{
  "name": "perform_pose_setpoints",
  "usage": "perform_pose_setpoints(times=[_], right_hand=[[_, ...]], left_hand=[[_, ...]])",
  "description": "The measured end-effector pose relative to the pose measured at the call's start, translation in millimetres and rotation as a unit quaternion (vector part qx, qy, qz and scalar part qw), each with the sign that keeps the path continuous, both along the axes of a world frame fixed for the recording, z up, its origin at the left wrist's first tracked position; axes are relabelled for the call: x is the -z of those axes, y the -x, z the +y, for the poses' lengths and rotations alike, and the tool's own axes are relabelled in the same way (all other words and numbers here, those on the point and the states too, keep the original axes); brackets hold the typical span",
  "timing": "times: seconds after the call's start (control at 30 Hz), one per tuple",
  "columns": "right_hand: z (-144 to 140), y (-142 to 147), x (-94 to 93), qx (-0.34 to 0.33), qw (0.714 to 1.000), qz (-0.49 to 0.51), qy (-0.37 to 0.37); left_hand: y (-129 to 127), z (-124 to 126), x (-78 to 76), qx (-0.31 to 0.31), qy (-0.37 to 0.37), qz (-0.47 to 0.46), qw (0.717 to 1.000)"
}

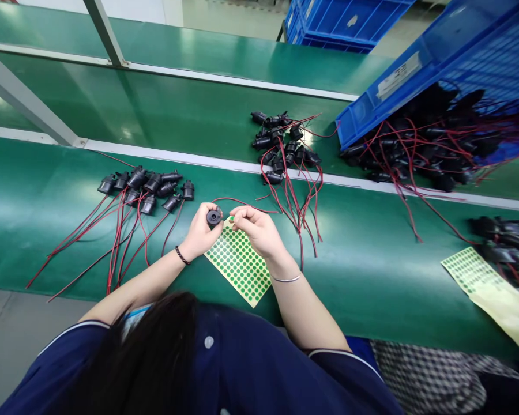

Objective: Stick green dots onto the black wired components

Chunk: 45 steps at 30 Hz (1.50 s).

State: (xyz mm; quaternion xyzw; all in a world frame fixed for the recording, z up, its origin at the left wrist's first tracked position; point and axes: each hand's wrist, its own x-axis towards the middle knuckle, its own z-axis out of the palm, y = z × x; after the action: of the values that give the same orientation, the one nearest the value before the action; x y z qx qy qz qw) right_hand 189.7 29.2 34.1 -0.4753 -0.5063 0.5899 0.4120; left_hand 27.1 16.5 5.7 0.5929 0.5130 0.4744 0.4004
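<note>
My left hand point(201, 231) is closed around a black round plastic part point(214, 217), whose end with a small central hole faces up. A red wire point(246, 203) runs off to the right just behind my hands. My right hand point(259, 229) is in a pinch close beside the part, with a green round sticker point(232, 219) at its fingertips. Beneath both hands lies a pale yellow sheet of green round stickers point(242, 268), partly covered by my right hand.
On the left rests a group of black wired parts point(149, 187). Another pile of them point(285, 144) lies ahead, across the white rail point(190, 159). A tilted blue crate point(372, 109) spills more at right. A second sticker sheet point(480, 276) lies far right. A metal post point(34, 98) slants at left.
</note>
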Motion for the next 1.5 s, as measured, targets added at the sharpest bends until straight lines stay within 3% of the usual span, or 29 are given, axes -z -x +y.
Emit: perform_pose_setpoints(times=[0.2, 0.5, 0.9, 1.17, 1.5], right_hand=[[-7.6, 8.8, -6.9, -0.008, 0.997, 0.062, 0.046], [-7.8, 11.0, -3.9, 0.009, 0.999, 0.021, 0.025], [-8.2, 11.6, -1.9, 0.031, 0.999, -0.023, -0.005], [-10.3, 15.9, -2.0, 0.035, 0.997, 0.036, 0.056], [-14.1, 16.8, -1.9, 0.033, 0.995, 0.066, 0.066]], left_hand=[[2.2, 0.1, 5.3, 0.029, -0.088, 0.062, 0.994], [1.9, 1.2, 10.7, 0.042, -0.171, 0.09, 0.98], [2.6, 1.9, 13.5, 0.043, -0.212, 0.117, 0.969], [1.8, -0.7, 12.1, 0.048, -0.221, 0.134, 0.965], [-0.2, -2.5, 14.7, 0.037, -0.21, 0.116, 0.97]])
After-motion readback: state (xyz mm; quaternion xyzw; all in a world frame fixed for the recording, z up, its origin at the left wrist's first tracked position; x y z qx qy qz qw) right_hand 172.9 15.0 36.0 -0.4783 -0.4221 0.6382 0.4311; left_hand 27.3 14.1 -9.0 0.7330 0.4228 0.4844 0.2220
